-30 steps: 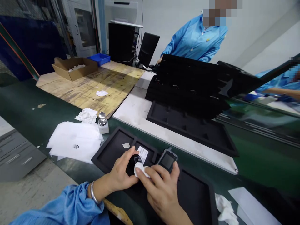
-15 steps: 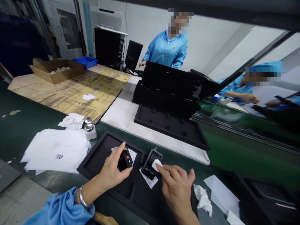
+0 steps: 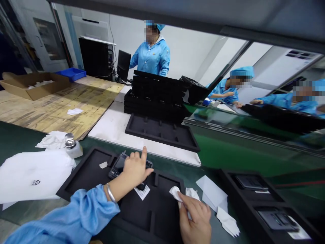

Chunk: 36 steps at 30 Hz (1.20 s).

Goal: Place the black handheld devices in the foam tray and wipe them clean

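My left hand (image 3: 135,168) is over a black handheld device (image 3: 118,166) in the black foam tray (image 3: 95,183), thumb and index finger spread; what lies under its palm is partly hidden. A second dark device (image 3: 143,184) shows beneath and beside that hand, close to a white printed label (image 3: 142,192). Between the thumb and fingers of my right hand (image 3: 195,217) is a white wipe (image 3: 175,193), held above the tray's right part. A small pale piece (image 3: 103,165) lies in the tray's left compartment.
White sheets (image 3: 35,173) and a metal-topped bottle (image 3: 72,146) stand left. Ahead are an unfilled foam tray (image 3: 162,132) and stacked black trays (image 3: 154,98). Another tray with devices (image 3: 259,203) lies right, near crumpled tissue (image 3: 227,222). People in blue work beyond.
The view has turned right. My left hand has moved from holding a small black device upright to lying over the devices. My right hand has drawn the wipe away from the device, rightward.
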Each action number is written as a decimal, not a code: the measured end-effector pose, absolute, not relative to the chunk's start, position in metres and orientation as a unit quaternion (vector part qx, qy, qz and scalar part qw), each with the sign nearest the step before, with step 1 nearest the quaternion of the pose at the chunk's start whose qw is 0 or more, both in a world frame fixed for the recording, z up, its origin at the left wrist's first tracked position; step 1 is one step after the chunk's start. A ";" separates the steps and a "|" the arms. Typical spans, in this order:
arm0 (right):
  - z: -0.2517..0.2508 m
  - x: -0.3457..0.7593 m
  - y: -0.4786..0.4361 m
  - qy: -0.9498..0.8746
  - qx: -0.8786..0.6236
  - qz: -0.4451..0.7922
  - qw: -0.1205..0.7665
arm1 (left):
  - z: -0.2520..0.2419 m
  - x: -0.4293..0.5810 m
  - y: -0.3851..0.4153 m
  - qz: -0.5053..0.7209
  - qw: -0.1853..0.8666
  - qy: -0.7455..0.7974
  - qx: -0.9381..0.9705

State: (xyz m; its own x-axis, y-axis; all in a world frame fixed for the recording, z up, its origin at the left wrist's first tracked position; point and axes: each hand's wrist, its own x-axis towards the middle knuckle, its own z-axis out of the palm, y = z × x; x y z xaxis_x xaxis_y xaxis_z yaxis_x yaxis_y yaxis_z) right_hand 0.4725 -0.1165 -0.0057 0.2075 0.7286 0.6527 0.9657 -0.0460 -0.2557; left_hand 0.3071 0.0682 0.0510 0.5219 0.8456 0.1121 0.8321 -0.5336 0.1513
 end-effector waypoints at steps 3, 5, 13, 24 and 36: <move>0.002 0.475 -0.109 -0.627 -0.676 -0.179 0.344 | 0.048 0.335 0.061 0.054 0.078 0.484 0.870; 0.008 0.483 -0.106 -0.631 -0.669 -0.186 0.347 | 0.044 0.335 0.058 0.059 0.089 0.483 0.869; 0.041 0.445 -0.078 -0.689 -0.591 -0.132 0.399 | 0.020 0.262 0.021 0.337 0.244 0.249 0.875; 0.038 0.417 -0.081 -0.712 -0.575 -0.164 0.369 | 0.007 0.244 0.011 0.431 0.245 0.197 0.846; 0.005 0.562 -0.211 -0.425 -0.848 0.053 0.313 | -0.002 0.233 0.027 0.413 0.398 0.269 0.774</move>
State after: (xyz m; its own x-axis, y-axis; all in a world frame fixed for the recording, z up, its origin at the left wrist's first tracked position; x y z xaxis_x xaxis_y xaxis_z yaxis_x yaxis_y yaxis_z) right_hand 0.5619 -0.2105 0.0051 0.6339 0.7529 0.1768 0.6871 -0.4432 -0.5758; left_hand 0.2327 0.0273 -0.0015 0.5151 0.7444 0.4249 0.0876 -0.5389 0.8378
